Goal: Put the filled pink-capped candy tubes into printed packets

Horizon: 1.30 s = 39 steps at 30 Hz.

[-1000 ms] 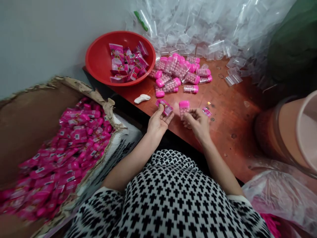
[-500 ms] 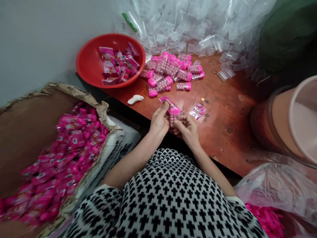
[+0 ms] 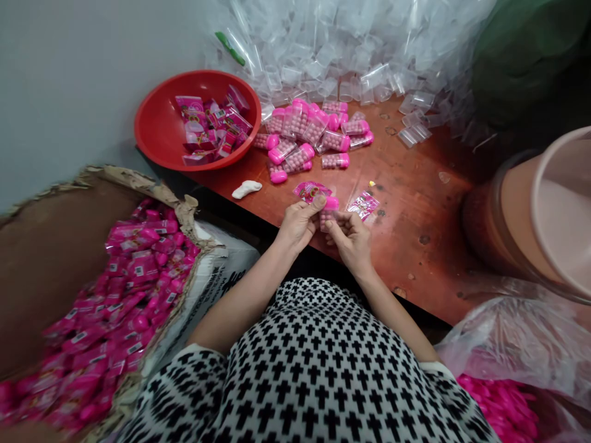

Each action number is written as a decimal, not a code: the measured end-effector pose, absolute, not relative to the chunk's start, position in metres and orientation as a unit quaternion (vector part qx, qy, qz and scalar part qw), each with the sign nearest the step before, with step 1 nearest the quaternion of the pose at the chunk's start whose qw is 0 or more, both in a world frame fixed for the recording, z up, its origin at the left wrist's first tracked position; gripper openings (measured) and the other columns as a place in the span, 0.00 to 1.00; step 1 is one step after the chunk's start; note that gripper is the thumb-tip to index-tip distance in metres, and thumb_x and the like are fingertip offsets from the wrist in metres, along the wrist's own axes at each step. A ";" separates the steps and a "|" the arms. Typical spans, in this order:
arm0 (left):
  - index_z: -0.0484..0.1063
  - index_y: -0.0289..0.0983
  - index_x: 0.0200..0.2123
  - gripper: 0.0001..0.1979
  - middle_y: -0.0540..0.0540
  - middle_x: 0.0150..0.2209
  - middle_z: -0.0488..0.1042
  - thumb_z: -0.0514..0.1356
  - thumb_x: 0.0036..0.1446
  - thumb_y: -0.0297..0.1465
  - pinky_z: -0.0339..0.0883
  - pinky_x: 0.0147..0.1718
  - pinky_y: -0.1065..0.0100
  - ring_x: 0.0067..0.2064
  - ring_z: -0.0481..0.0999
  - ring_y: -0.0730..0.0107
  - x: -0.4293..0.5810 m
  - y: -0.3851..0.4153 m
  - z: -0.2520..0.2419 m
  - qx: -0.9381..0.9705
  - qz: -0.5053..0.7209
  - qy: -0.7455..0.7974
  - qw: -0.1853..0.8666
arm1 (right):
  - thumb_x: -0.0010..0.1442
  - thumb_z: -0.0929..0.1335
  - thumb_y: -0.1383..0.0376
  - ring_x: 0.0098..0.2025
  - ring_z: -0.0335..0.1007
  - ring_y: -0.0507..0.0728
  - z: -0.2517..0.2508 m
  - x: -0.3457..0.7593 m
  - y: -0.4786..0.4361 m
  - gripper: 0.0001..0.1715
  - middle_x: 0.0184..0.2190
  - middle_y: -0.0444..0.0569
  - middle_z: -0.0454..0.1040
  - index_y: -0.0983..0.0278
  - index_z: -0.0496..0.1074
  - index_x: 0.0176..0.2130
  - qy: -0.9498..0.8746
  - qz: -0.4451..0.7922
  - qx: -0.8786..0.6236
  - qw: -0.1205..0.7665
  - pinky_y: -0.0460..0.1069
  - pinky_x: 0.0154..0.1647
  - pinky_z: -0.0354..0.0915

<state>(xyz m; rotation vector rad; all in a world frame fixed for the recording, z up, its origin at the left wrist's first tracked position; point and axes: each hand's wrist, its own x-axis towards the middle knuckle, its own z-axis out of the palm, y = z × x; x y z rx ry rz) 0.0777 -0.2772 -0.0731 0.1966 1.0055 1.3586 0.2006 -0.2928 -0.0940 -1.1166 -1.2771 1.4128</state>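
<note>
Work area from the head camera, left to right. At far left, a torn cardboard carton (image 3: 60, 271) lined with a white woven sack (image 3: 217, 289) is filled with loose pink packets (image 3: 133, 271), lying beside the person's left arm. Beyond it, a red plastic basin (image 3: 152, 126) at the back of the red-brown surface (image 3: 415, 246) contains printed pink sachets (image 3: 212, 123). A white cloth scrap (image 3: 246, 189) and a cluster of filled tubes (image 3: 300, 132) lie on the surface. At centre, the left hand (image 3: 299, 224) is closed, pinching a pink sachet (image 3: 311, 191) between thumb and fingers. Its edge lies just beside the cap of a pink-capped tube (image 3: 328, 212), clamped in the closed right hand (image 3: 351, 241), so both are held together over the surface edge. A second sachet (image 3: 363, 206) lies just right of them, below a heap of empty clear tubes (image 3: 351, 49). At far right stand a pale pink plastic bucket (image 3: 554, 209) and a clear plastic bag (image 3: 508, 332) over pink items (image 3: 498, 406).
</note>
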 end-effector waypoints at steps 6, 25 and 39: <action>0.72 0.32 0.21 0.17 0.48 0.22 0.75 0.75 0.39 0.35 0.69 0.29 0.71 0.26 0.76 0.72 0.068 -0.275 -0.070 0.148 0.600 0.426 0.661 | 0.54 0.74 0.55 0.24 0.74 0.48 -0.088 0.203 -0.287 0.17 0.29 0.42 0.79 0.62 0.69 0.38 -0.478 0.606 -0.441 0.459 0.42 0.21 0.70; 0.79 0.30 0.25 0.17 0.46 0.24 0.77 0.76 0.35 0.36 0.69 0.28 0.70 0.24 0.74 0.73 0.065 -0.264 -0.060 0.290 0.548 0.464 0.633 | 0.52 0.75 0.56 0.22 0.72 0.48 -0.090 0.209 -0.283 0.16 0.27 0.41 0.79 0.61 0.70 0.37 -0.480 0.603 -0.410 0.489 0.43 0.21 0.70; 0.79 0.30 0.24 0.16 0.45 0.21 0.76 0.75 0.36 0.35 0.67 0.23 0.71 0.21 0.72 0.74 0.071 -0.265 -0.055 0.281 0.501 0.482 0.662 | 0.49 0.75 0.53 0.19 0.69 0.48 -0.088 0.209 -0.281 0.19 0.24 0.41 0.78 0.61 0.69 0.34 -0.418 0.650 -0.417 0.479 0.43 0.16 0.65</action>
